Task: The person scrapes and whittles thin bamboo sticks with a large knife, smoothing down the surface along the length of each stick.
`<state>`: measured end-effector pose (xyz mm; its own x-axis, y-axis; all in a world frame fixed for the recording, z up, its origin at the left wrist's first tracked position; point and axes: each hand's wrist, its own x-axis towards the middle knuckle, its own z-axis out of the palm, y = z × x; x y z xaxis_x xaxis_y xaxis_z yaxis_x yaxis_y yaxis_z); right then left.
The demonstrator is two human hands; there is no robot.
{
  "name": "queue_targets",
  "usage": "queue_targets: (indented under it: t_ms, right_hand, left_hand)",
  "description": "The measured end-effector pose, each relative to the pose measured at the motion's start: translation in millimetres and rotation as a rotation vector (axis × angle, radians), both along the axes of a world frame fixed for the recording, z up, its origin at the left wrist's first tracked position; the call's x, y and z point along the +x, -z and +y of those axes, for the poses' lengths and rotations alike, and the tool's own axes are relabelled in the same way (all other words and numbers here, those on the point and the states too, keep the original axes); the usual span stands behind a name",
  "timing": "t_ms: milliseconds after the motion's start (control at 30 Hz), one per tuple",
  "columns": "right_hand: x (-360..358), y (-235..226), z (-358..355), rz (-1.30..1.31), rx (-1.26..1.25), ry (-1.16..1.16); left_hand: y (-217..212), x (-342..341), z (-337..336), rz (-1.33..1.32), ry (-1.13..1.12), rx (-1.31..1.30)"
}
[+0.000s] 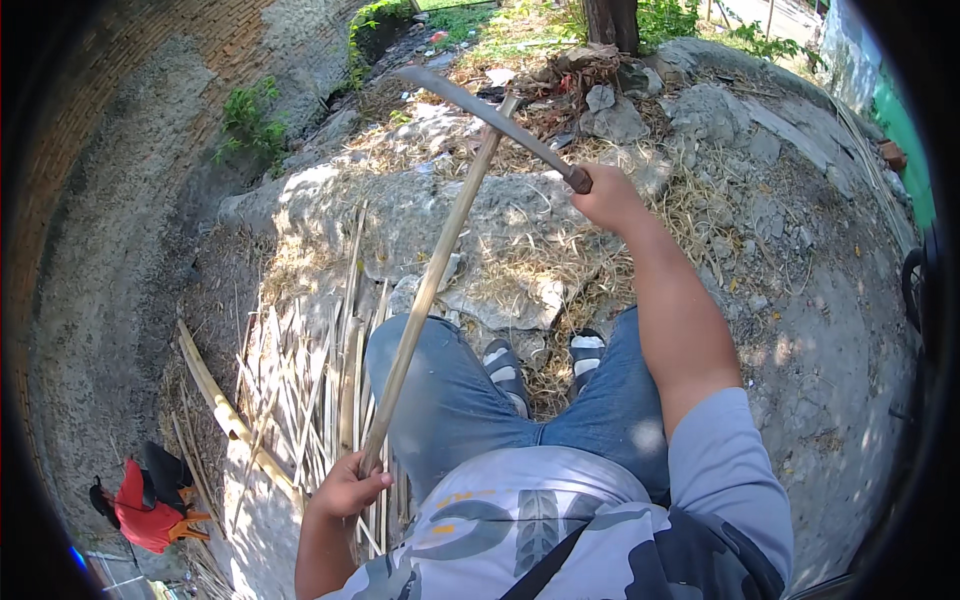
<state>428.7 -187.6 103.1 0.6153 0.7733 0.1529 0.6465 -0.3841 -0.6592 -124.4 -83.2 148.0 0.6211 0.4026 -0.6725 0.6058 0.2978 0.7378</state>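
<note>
My left hand (pixel 347 486) is closed around the lower end of a long split bamboo strip (pixel 432 282), which slants up and away across my left thigh. In my right hand (pixel 610 200), held out ahead at arm's length, is the handle of a machete (pixel 500 122) with a long, slightly curved blade. The blade crosses the strip close to its far end. Whether the edge has bitten into the bamboo cannot be made out.
Several split bamboo pieces (pixel 310 375) lie heaped at my left, beside a thicker curved bamboo length (pixel 230 415). Shavings (pixel 560 260) litter the ground and a low concrete ledge (pixel 400 205). Beyond are a tree trunk (pixel 612 25) and rubble. A person in red (pixel 145 510) sits far left.
</note>
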Motion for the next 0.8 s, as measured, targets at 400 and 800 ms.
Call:
queue_targets:
  t_ms: [400, 800]
  right_hand:
    - [-31.4, 5.4, 13.4, -0.039, -0.022, -0.046]
    - [-4.6, 14.5, 10.0, 0.205, -0.009, 0.281]
  left_hand:
    - [37.7, -2.0, 8.8, -0.263, 0.162, 0.005]
    - [45.3, 10.2, -0.1, -0.256, -0.141, 0.179]
